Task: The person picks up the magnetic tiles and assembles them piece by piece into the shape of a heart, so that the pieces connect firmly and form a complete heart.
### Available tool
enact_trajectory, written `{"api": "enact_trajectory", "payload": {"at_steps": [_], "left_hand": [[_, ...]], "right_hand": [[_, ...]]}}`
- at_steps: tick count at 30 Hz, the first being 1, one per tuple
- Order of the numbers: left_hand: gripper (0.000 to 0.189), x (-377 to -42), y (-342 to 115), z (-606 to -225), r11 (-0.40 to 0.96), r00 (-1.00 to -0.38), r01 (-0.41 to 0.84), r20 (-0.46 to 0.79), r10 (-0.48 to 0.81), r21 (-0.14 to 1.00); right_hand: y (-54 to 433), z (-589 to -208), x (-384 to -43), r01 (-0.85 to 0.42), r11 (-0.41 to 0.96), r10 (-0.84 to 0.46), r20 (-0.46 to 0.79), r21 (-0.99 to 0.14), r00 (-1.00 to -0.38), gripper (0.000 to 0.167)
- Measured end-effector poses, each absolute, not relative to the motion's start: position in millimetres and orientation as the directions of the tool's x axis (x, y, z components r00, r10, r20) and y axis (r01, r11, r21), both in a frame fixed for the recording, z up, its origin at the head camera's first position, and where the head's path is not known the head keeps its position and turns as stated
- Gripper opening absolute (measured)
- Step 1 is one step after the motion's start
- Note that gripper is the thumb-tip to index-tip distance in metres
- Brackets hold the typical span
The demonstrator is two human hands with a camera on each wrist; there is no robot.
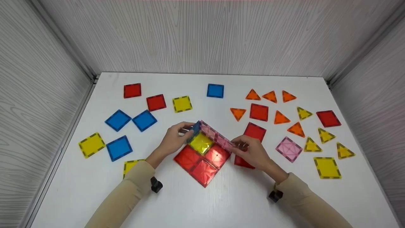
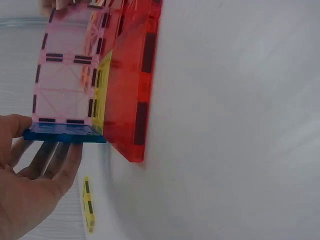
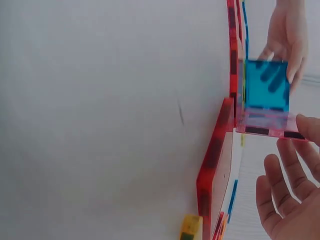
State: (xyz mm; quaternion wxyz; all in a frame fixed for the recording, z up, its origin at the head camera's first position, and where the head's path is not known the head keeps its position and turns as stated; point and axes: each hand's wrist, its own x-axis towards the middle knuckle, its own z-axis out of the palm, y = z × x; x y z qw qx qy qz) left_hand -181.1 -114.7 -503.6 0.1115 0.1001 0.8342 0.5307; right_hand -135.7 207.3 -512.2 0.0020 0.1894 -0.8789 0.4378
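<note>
Head: L grip (image 1: pixel 172 139), 1 blue sq (image 1: pixel 196 128); R grip (image 1: pixel 254 152), 2 pinks (image 1: pixel 216 135).

1. Pink tiles (image 1: pixel 216 136): translucent, crossing lines, dark edge dashes.
2. Upright tile (image 3: pixel 274 99): translucent blue.
3. Joined flat tiles (image 1: pixel 204 174): glossy red, one yellow.
4. Loose squares (image 1: pixel 259 112): red, blue, yellow, one pink.
5. Triangles (image 1: pixel 296 129): orange or yellow.
6. Desk (image 1: pixel 202 209): white.
7. Back wall (image 1: pixel 215 38): pale grey, wavy wood-grain lines.
8. Sleeves (image 1: pixel 123 198): beige.
</note>
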Motion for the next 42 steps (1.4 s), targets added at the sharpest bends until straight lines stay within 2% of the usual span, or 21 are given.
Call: {"api": "enact_trajectory", "payload": {"at_steps": [6, 14, 20, 24, 31, 37, 42], "left_hand": [[0.034, -193, -110, -502, 0.434, -0.947, 0.064, -0.083, 0.312, 0.898], [0.029, -180, -109, -510, 0.423, -0.984, -0.005, -0.079, 0.159, 0.906], [0.026, -177, -103, -511, 0.372, -0.991, -0.032, -0.077, 0.108, 0.928], [0.023, -184, -99, -511, 0.349, -0.99, -0.001, -0.05, 0.13, 0.937], [0.021, -205, -87, -513, 0.322, -0.97, 0.029, -0.05, 0.236, 0.946], [0.025, -215, -82, -514, 0.324, -0.948, 0.076, -0.032, 0.317, 0.943], [0.035, -229, -94, -511, 0.383, -0.953, 0.071, -0.052, 0.3, 0.921]], "right_hand": [[207, -511, -122, -0.359, 0.549, -0.378, 0.159, -0.755, -0.912, 0.028], [215, -506, -127, -0.509, 0.562, -0.491, 0.233, -0.652, -0.839, 0.05], [217, -509, -123, -0.54, 0.566, -0.522, 0.236, -0.624, -0.82, 0.05], [216, -513, -116, -0.568, 0.547, -0.514, 0.288, -0.615, -0.808, 0.051], [216, -516, -109, -0.673, 0.511, -0.544, 0.406, -0.535, -0.735, 0.054], [215, -516, -113, -0.726, 0.529, -0.589, 0.425, -0.44, -0.687, 0.067], [214, -518, -116, -0.753, 0.528, -0.613, 0.437, -0.393, -0.658, 0.068]]}}
